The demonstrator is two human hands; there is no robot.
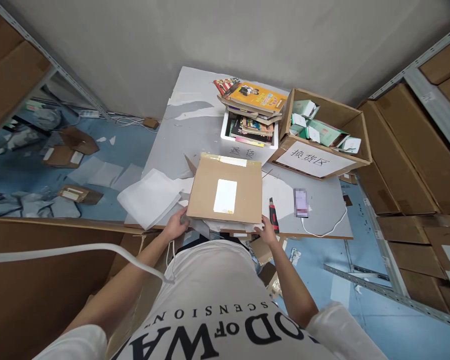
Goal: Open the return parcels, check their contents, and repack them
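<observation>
A flat cardboard box with a white label sits near the front edge of the table, with yellowish tape along its far side. My left hand is closed at its near left corner, fingers partly hidden under the box. At the near right corner my right hand grips the box in the same way. Thin white sheeting shows beneath the near edge. White packing sheets lie left of the box. A red and black box cutter rests just beyond my right hand.
A phone on a white cable lies to the right on the table. Behind stand a white bin piled with books and an open carton of green-white boxes. Shelves with cartons flank both sides; a large carton is at left.
</observation>
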